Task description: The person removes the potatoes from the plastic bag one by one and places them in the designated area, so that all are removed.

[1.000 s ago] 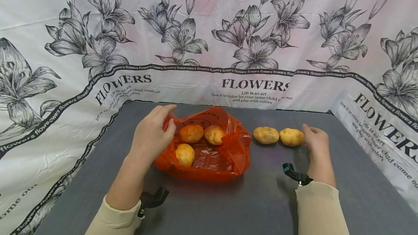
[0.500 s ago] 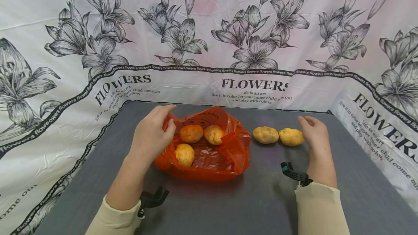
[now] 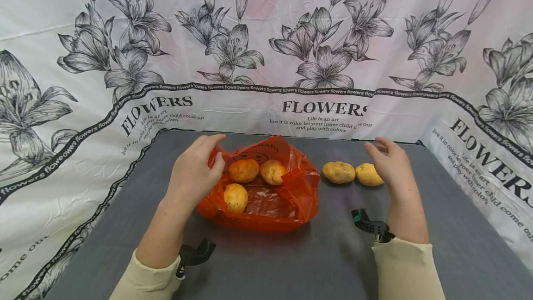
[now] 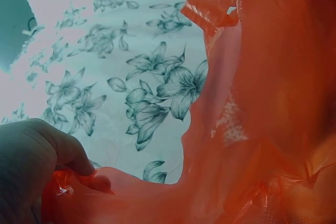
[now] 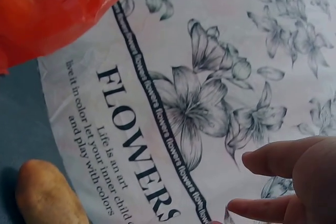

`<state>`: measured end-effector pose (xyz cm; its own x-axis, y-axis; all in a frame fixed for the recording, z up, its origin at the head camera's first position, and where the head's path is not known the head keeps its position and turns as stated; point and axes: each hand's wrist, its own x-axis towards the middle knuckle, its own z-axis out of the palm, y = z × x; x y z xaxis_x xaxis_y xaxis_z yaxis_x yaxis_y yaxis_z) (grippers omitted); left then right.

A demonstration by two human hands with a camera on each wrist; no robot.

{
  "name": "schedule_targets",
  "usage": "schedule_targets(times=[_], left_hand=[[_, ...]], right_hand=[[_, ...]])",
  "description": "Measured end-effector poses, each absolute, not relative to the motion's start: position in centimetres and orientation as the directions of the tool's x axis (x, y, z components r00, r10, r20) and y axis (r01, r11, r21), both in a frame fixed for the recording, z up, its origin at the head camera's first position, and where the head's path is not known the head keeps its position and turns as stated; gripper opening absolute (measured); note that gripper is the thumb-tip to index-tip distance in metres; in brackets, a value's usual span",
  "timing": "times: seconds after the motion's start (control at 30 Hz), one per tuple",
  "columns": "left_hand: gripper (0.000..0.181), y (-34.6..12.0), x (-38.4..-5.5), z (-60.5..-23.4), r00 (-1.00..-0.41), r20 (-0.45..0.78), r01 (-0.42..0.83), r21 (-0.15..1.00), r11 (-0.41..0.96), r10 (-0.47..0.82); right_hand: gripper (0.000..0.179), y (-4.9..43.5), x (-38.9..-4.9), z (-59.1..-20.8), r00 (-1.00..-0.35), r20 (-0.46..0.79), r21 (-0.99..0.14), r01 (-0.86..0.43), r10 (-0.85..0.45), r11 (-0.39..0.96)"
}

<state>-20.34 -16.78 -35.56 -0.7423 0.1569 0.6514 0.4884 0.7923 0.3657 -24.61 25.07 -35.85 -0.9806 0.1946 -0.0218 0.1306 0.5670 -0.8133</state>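
My left hand (image 3: 191,170) pinches the left rim of a red plastic bag (image 3: 266,224), which stands with its mouth spread. Inside it, one potato (image 3: 244,171) lies at the back, a second potato (image 3: 273,172) beside it, and a third potato (image 3: 236,198) nearer the front. To the bag's right, a pale potato (image 3: 339,172) sits on the table close to a yellower potato (image 3: 368,175). Over the yellower one, partly covering it in the head view, is my right hand (image 3: 394,165), thumb and fingers spread with nothing between them. The right wrist view shows its fingers (image 5: 273,158) apart.
A grey table (image 3: 266,267) lies under everything. White cloth (image 3: 233,110) with printed flowers and lettering hangs behind and along both sides. Each wrist carries a black camera mount, such as the right mount (image 3: 370,225).
My right hand has drawn away from the yellower potato, risen and shifted left over it, its fingers spreading. The left hand and the bag stay put.
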Motion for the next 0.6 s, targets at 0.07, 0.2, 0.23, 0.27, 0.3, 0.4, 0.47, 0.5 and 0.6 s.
schedule_targets(times=[0.07,0.2,0.23,0.27,0.3,0.4,0.47,0.5,0.6], left_hand=[[0.038,-16.7,-20.3,-35.5,-0.744,0.65,0.487,0.367,0.793,0.156],[0.038,-16.7,-20.3,-35.6,-0.745,0.649,0.485,0.369,0.793,0.154],[0.038,-16.7,-20.3,-35.6,-0.746,0.648,0.485,0.369,0.793,0.154],[0.038,-16.7,-20.3,-35.6,-0.746,0.648,0.485,0.369,0.793,0.154],[0.038,-16.7,-20.3,-35.5,-0.748,0.646,0.483,0.37,0.793,0.154],[0.037,-16.7,-20.3,-35.5,-0.75,0.643,0.482,0.37,0.795,0.155],[0.038,-16.7,-20.3,-35.5,-0.751,0.642,0.48,0.37,0.795,0.155],[0.037,-16.7,-20.3,-35.5,-0.752,0.641,0.479,0.37,0.796,0.154],[0.038,-16.7,-20.3,-35.5,-0.751,0.642,0.479,0.369,0.797,0.155]], right_hand=[[0.078,24.8,-24.4,-35.5,-0.987,-0.005,-0.8,0.102,0.163,0.591],[0.077,24.1,-24.1,-35.0,-0.994,0.022,-0.782,0.05,0.108,0.621],[0.077,23.9,-24.0,-34.8,-0.995,0.029,-0.778,0.04,0.1,0.627],[0.077,23.7,-24.0,-34.7,-0.995,0.035,-0.774,0.033,0.096,0.633],[0.077,23.5,-23.9,-34.6,-0.995,0.04,-0.773,0.028,0.093,0.634],[0.076,22.9,-23.6,-34.3,-0.994,0.06,-0.775,0.012,0.093,0.632],[0.075,22.5,-23.4,-34.0,-0.993,0.077,-0.777,0.0,0.094,0.629],[0.074,22.3,-23.3,-33.9,-0.992,0.084,-0.779,-0.007,0.094,0.627],[0.073,21.6,-23.0,-33.6,-0.99,0.111,-0.777,-0.033,0.085,0.629]])
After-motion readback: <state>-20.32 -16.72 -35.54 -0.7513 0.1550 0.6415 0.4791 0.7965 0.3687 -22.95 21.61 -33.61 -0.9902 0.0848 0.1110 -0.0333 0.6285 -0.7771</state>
